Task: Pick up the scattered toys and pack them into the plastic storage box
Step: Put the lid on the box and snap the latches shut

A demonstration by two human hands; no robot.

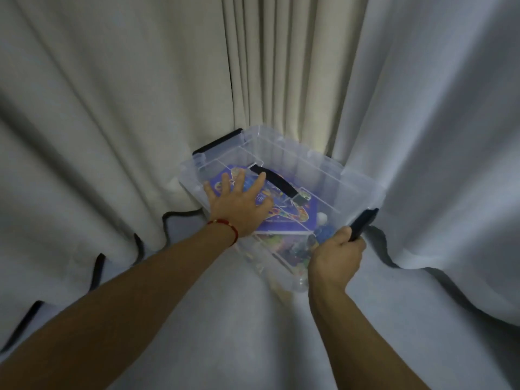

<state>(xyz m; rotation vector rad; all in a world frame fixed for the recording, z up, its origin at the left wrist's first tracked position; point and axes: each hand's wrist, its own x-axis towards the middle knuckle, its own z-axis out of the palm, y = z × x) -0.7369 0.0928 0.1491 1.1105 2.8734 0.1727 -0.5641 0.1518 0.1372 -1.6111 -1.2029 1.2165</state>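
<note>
A clear plastic storage box point(332, 175) with its transparent lid on sits on the floor against the curtains. Through the lid I see a purple picture book point(292, 218) and several small toys point(323, 235) beneath it. The lid carries a black top handle point(274, 180). My left hand point(239, 205) lies flat on the lid, fingers spread and straight, a red bracelet on its wrist. My right hand point(336, 256) grips the black side latch point(361, 225) at the box's near right end. A second black latch point(218, 143) shows at the far left end.
Pale curtains point(118, 108) hang behind and on both sides of the box, their hems pooling on the light grey floor point(253, 333). Dark gaps show under the hems at left and right.
</note>
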